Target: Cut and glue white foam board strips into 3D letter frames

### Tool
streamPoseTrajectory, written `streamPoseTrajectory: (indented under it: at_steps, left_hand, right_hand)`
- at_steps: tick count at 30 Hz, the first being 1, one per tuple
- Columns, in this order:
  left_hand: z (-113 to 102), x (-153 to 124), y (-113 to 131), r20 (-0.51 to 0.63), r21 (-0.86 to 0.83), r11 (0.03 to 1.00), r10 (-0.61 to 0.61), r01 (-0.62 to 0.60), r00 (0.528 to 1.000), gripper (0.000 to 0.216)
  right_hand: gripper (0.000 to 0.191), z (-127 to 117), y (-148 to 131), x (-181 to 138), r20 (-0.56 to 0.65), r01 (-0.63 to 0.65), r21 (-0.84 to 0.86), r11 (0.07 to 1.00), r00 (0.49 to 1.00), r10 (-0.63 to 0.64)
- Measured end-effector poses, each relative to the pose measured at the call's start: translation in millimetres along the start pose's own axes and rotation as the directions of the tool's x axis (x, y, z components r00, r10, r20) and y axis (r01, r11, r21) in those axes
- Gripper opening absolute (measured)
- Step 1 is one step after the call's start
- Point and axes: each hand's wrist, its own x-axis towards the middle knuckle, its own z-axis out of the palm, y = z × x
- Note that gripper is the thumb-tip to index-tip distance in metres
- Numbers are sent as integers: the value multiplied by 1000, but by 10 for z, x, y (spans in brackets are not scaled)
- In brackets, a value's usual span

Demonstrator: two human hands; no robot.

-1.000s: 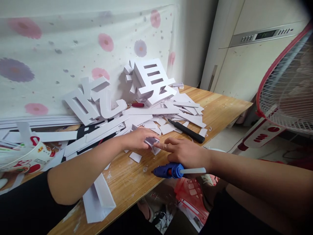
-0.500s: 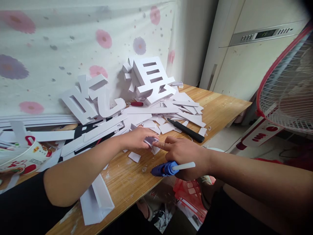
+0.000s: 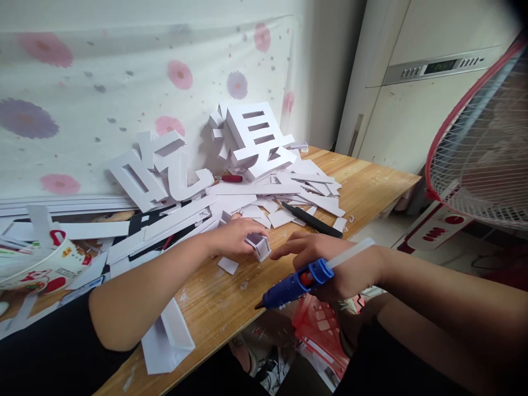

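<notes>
A small white foam-board piece (image 3: 261, 248) with raised walls sits on the wooden table (image 3: 214, 300), and my left hand (image 3: 238, 235) grips it from its left side. My right hand (image 3: 330, 264) holds a blue hot glue gun (image 3: 295, 283), its dark nozzle pointing down and left over the table's front edge. A translucent glue stick (image 3: 352, 252) juts from the gun's back end. The right index finger is stretched toward the foam piece, a short gap away. A flat white scrap (image 3: 228, 265) lies just below my left hand.
White three-dimensional characters (image 3: 264, 137) lean by the curtain, with foam-board strips (image 3: 256, 188) heaped before them. A black utility knife (image 3: 312, 220) lies right of the scraps. A folded white piece (image 3: 169, 341) lies near the front edge, a paper bucket (image 3: 45, 264) at left, a fan (image 3: 478, 148) at right.
My right hand has drawn back to the right from the foam piece, and its fingertip no longer touches it. The glue gun has turned, showing more of its body. The left hand keeps its hold.
</notes>
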Motion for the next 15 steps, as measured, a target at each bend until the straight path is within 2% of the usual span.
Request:
streamPoseTrajectory:
  at_steps: [10,15]
  left_hand:
    - [1,20,24,19,67,998,2,-3,1000,35]
    - [-1,125,82,66,139,989,51,-59,997,29]
  right_hand:
    - [17,-151,-37,-230,-11,-67,61,996,998,68]
    - [16,-206,-19,-290,-11,-67,70,995,998,68]
